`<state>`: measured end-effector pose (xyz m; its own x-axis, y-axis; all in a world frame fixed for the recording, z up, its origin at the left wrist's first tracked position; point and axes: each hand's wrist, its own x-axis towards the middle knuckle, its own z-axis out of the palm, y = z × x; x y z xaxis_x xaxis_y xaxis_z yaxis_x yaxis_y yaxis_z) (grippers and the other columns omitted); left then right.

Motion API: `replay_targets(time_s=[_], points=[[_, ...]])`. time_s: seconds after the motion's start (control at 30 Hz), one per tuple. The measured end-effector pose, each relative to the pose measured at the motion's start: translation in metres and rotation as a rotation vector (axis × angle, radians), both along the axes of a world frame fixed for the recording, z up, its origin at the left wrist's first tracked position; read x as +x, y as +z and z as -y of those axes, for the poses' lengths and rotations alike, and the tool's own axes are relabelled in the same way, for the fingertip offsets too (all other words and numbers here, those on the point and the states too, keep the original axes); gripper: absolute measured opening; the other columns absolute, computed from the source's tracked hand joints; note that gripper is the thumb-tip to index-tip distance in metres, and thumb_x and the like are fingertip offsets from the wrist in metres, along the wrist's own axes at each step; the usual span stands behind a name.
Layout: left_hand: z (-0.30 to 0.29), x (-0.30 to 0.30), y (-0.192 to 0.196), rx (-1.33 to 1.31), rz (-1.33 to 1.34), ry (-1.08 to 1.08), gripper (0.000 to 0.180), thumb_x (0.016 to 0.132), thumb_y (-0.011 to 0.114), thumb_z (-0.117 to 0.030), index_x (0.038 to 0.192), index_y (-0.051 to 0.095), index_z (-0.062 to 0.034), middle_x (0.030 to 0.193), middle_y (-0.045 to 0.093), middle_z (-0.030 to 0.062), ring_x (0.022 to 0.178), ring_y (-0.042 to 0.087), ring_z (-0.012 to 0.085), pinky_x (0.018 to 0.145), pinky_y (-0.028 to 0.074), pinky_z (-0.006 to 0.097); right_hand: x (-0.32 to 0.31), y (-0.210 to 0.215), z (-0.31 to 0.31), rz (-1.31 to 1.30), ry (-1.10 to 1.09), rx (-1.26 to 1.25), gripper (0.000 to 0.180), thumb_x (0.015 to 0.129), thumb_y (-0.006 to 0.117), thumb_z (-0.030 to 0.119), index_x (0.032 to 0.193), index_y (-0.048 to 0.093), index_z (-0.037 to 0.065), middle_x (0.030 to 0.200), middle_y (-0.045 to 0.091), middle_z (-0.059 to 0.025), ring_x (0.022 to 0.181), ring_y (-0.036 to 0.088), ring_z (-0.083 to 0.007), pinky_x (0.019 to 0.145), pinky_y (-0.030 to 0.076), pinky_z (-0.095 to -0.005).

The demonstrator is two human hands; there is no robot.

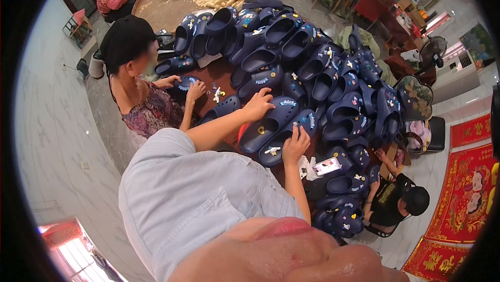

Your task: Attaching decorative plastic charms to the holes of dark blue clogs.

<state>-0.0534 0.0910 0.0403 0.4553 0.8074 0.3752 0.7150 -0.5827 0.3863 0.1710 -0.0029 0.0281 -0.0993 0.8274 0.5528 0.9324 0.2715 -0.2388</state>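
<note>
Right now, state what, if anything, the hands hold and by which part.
The left hand touches the left clog near its toe; the right hand, the upper of the right clog. Gripping cannot be confirmed.

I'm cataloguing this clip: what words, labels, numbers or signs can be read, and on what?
I won't copy wording, only place it.
Blue-and-white lettered charms: on navy clogs.
Gold characters: red wall hangings.
Co-worker's black shirt, at right: print too small to read.
Phone screen: too small to read.
</note>
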Motion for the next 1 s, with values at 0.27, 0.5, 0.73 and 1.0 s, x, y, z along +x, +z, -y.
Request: replay_targets(time_s=[0.27, 0.5, 0.73, 1.0], points=[[-0.002, 0.009, 0.004, -0.012, -0.044, -0.027, 0.018, 0.086, 0.065, -0.014, 0.091, 0.073, 0.0018, 0.119, 0.059, 0.0156, 0.133, 0.038, 0.0382, 0.094, 0.044, 0.047, -0.001, 0.002, -0.003, 0.013, -0.003, 0.025, 0.052, 0.075, 0.061, 0.002, 0.126, 0.059, 0.011, 0.126, 0.054, -0.0145, 0.113, 0.051, -0.0346, 0.095, 0.041, -0.0479], [-0.005, 0.013, 0.011, -0.020, -0.279, -0.131, 0.020, 0.086, 0.062, -0.013, 0.088, 0.071, 0.0049, 0.122, 0.056, 0.0168, 0.134, 0.035, 0.0394, 0.094, 0.043, 0.047, -0.001, 0.000, -0.002, 0.027, -0.011, 0.030, 0.051, 0.076, 0.059, 0.002, 0.127, 0.059, 0.011, 0.125, 0.055, -0.0145, 0.112, 0.052, -0.0347, 0.094, 0.042, -0.0488], [-0.009, 0.009, 0.000, -0.098, -0.131, -0.045, 0.015, 0.081, 0.065, -0.012, 0.091, 0.076, -0.0081, 0.120, 0.056, 0.0161, 0.131, 0.039, 0.0391, 0.094, 0.046, 0.049, 0.000, -0.002, 0.000, 0.015, -0.015, 0.022, 0.054, 0.075, 0.059, 0.002, 0.128, 0.058, 0.012, 0.125, 0.055, -0.0153, 0.113, 0.052, -0.0350, 0.095, 0.042, -0.0487], [0.011, -0.026, -0.030, -0.222, 0.257, 0.109, 0.033, 0.080, 0.066, -0.005, 0.112, 0.071, -0.0112, 0.101, 0.065, 0.0136, 0.101, 0.058, 0.0321, 0.094, 0.044, 0.043, -0.001, 0.007, -0.004, -0.006, 0.016, 0.018, 0.053, 0.075, 0.061, 0.003, 0.127, 0.058, 0.012, 0.128, 0.055, -0.0144, 0.115, 0.052, -0.0345, 0.096, 0.041, -0.0476]])
